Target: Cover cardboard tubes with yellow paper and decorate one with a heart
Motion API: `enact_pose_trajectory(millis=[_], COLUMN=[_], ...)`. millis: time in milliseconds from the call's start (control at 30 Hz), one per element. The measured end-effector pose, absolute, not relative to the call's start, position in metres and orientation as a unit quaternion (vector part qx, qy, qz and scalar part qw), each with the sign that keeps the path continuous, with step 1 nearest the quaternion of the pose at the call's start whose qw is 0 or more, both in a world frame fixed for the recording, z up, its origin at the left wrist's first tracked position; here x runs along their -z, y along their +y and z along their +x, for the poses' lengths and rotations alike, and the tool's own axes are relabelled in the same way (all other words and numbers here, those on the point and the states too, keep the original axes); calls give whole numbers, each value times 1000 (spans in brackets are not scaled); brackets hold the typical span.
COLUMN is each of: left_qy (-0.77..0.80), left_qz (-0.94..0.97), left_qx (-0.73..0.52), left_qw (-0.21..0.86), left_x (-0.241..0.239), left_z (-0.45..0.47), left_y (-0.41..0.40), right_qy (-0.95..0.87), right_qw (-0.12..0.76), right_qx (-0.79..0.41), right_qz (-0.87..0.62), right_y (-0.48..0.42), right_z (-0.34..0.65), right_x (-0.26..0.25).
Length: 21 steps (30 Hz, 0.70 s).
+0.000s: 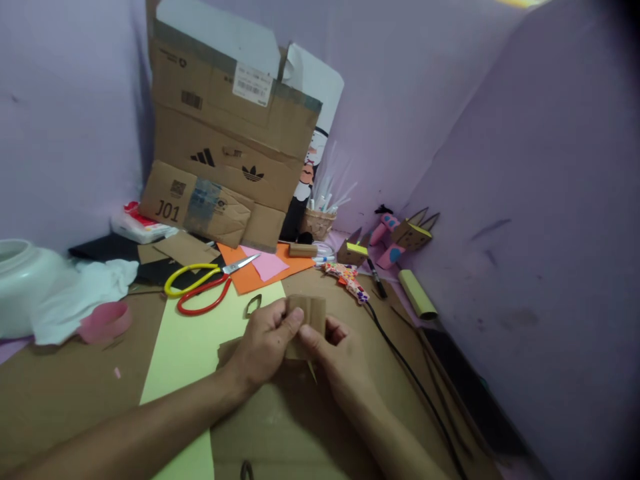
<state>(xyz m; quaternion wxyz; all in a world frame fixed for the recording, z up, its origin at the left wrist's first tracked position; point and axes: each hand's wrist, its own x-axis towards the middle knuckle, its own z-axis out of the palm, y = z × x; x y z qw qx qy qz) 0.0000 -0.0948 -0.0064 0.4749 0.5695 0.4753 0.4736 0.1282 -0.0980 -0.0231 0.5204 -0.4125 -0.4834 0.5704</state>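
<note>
Between my two hands is a small piece of brown cardboard point(314, 311), held up over the work surface with its ribbed face showing. My left hand point(270, 337) grips its left side, thumb pressed on the front. On the lower right, my right hand point(336, 350) pinches it with the thumb, the other fingers curled behind. A thin pointed strip shows below the piece; what it belongs to I cannot make out. Just beyond my left hand lies a small bent cardboard loop point(253, 305) on a pale yellow-green sheet point(173, 363).
Scissors point(213, 280) with yellow and red handles lie open at the left. A patterned glue gun point(347, 280) trails a black cord on the right. Behind stand a large flattened box point(225, 133) and a basket of sticks point(320, 223). A white jar point(25, 287) is far left.
</note>
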Motion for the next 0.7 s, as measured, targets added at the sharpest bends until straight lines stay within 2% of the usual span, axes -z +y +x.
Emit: enact_pose_trajectory(millis=[200, 400, 533, 700], left_qy=[527, 467, 443, 444], left_qz=[552, 493, 480, 458], left_qx=[-493, -517, -517, -512], left_qw=[418, 522, 553, 575], left_x=[14, 27, 30, 28], left_z=[-3, -8, -11, -10], left_y=[-94, -92, -90, -89], right_qy=[-487, -570, -578, -555], right_qw=[534, 525, 534, 540], right_qx=[-521, -449, -410, -434], right_qz=[-455, -445, -462, -462], right_y=[-102, -110, -115, -115], right_z=[124, 129, 126, 125], right_x=[15, 13, 13, 10])
